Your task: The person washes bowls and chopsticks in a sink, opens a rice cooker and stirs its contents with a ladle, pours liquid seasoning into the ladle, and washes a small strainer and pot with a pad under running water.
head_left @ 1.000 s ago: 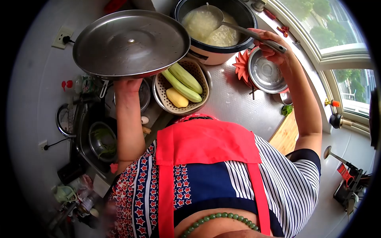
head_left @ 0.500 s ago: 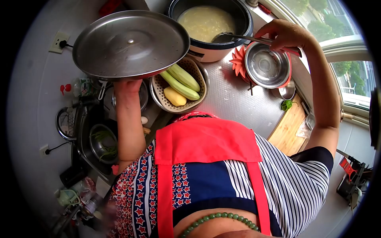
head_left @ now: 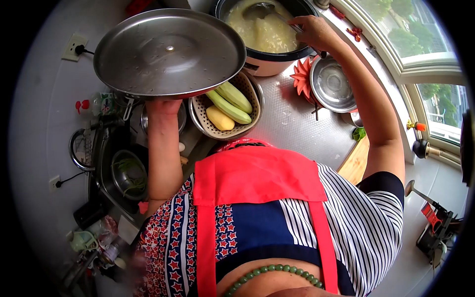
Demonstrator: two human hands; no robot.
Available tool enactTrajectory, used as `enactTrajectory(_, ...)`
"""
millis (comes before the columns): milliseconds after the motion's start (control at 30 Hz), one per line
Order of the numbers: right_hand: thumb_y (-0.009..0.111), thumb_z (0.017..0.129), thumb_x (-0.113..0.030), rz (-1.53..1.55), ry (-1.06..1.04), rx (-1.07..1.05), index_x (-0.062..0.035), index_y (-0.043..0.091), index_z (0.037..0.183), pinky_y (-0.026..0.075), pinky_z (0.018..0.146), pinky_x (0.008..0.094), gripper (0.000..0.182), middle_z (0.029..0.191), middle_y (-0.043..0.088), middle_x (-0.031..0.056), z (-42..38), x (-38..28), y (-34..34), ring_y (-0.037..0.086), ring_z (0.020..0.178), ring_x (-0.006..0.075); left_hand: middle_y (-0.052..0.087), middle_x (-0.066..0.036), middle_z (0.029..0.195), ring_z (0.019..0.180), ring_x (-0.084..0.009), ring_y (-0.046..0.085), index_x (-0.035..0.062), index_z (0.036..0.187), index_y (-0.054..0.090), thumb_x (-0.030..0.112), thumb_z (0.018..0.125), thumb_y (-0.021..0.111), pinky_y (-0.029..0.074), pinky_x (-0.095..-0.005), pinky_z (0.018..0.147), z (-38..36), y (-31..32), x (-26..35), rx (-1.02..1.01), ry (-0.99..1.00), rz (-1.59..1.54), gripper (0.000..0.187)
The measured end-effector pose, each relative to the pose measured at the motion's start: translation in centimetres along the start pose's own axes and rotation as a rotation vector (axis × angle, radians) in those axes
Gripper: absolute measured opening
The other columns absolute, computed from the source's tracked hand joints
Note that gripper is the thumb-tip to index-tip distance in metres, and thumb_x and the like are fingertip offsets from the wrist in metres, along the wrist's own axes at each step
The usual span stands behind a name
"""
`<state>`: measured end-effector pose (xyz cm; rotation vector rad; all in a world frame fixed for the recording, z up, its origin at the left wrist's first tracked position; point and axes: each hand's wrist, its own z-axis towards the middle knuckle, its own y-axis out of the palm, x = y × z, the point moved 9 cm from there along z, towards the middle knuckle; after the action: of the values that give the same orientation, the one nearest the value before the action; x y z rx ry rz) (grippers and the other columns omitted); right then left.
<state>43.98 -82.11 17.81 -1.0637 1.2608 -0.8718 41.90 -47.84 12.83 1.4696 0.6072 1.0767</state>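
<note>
Clasped about the ladle's handle, the right hand (head_left: 316, 33) is at the right side of the pot (head_left: 271, 68). The ladle (head_left: 259, 9) slants down leftward, its bowl in the pale, cloudy soup (head_left: 267, 37). Left of the pot, the left hand (head_left: 165, 107) is behind the lid (head_left: 168, 57), holding it up with its broad metal face toward the camera; the fingers are hidden, so I cannot tell how they close. Drops dot the lid.

Just below the pot, a basket (head_left: 200, 110) sits in a metal basin, holding two long green vegetables (head_left: 227, 105) and a yellow one (head_left: 220, 119). Beneath the right forearm, a steel bowl (head_left: 331, 85) stands beside a red petal-edged piece (head_left: 301, 79) on the metal counter (head_left: 292, 126). Farther left, greens (head_left: 133, 183) lie in a bowl in the sink.
</note>
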Motion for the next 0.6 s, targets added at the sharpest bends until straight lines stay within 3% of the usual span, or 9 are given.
enactTrajectory(100,0.060,0.063,-0.011,0.136,0.196,-0.111,-0.0112,0.059,0.114,0.049,0.064,0.0336,0.051,0.078,0.063,0.0152,-0.1,0.7,-0.1,0.061,0.067,0.0231,0.053,-0.016,0.118,0.110,-0.0296,0.048,-0.0018,0.113,0.051,0.031,0.091,0.043,0.033,-0.0444,0.100,-0.2,-0.1,-0.1,-0.049,-0.023,-0.025,0.041)
enactTrajectory(167,0.060,0.064,-0.011,0.110,0.003,-0.048,-0.0113,0.059,0.114,0.049,0.063,0.0327,0.050,0.076,0.063,0.0147,-1.4,-2.2,-2.5,0.061,0.065,0.0215,0.053,-0.016,0.117,0.109,-0.0290,0.048,-0.0017,0.113,0.051,0.030,0.090,0.044,0.033,-0.0439,0.099,-0.2,-0.1,-0.2,-0.039,-0.022,-0.017,0.040)
enactTrajectory(267,0.059,0.065,-0.009,0.122,-0.097,-0.074,-0.0098,0.060,0.112,0.049,0.061,0.0300,0.048,0.074,0.064,0.0139,-2.8,-1.5,-3.4,0.062,0.063,0.0174,0.053,-0.015,0.117,0.109,-0.0280,0.048,-0.0015,0.112,0.051,0.029,0.090,0.045,0.034,-0.0430,0.099,-0.1,0.3,-0.5,-0.060,-0.029,-0.006,0.038)
enactTrajectory(333,0.059,0.065,-0.008,0.096,0.127,-0.198,-0.0089,0.061,0.112,0.049,0.061,0.0293,0.047,0.074,0.064,0.0135,-3.0,1.0,-2.3,0.061,0.063,0.0160,0.053,-0.015,0.117,0.110,-0.0275,0.048,-0.0014,0.112,0.052,0.028,0.090,0.046,0.034,-0.0424,0.099,-0.1,0.5,-0.6,-0.084,-0.035,-0.007,0.038)
enactTrajectory(600,0.060,0.064,-0.005,0.204,0.145,-0.395,-0.0075,0.062,0.109,0.047,0.059,0.0245,0.045,0.067,0.062,0.0075,-6.8,-0.4,-4.2,0.058,0.060,0.0112,0.053,-0.015,0.117,0.110,-0.0277,0.048,-0.0008,0.113,0.051,0.027,0.089,0.047,0.034,-0.0425,0.099,0.3,0.8,-1.4,-0.074,-0.066,0.011,0.037)
